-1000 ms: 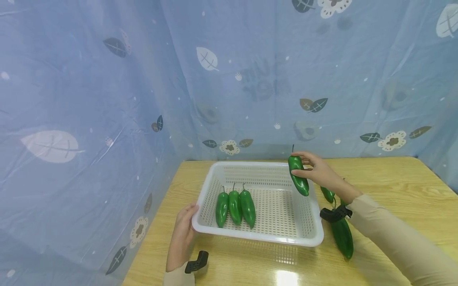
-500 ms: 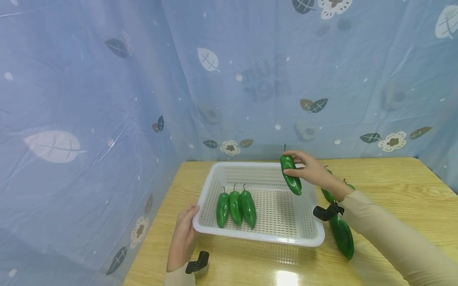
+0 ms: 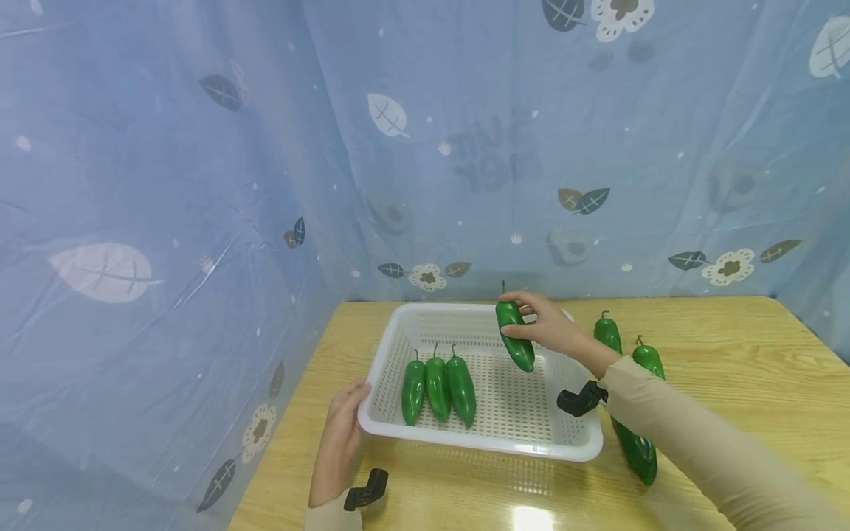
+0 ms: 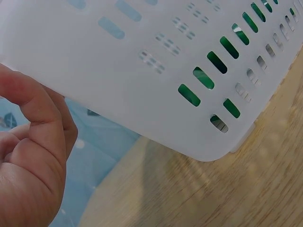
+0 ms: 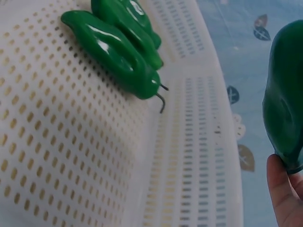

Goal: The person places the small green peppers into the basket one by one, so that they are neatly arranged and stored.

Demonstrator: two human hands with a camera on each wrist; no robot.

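A white perforated plastic basket [image 3: 485, 445] stands on the table with three green peppers [image 3: 437, 387] side by side in its left half. My left hand [image 3: 343, 420] holds the basket's left rim; in the left wrist view its curled fingers [image 4: 45, 113] meet the rim. Over the basket's right half, my right hand [image 3: 544, 322] pinches another green pepper [image 3: 513, 335] near its stem end, thumb in front. That pepper hangs tilted above the basket floor, stem up. The right wrist view shows the held pepper [image 5: 286, 94] at its right edge.
Several more green peppers lie on the wooden table [image 3: 730, 354] right of the basket, including one at the back [image 3: 607, 333], one farther right [image 3: 648, 359] and one in front [image 3: 639, 453], partly behind my right sleeve. Blue patterned curtains [image 3: 491, 162] close off the back and left.
My right hand has moved left with the pepper, from the basket's right rim to over its inside, and slightly lower. My left hand and the basket have stayed put.
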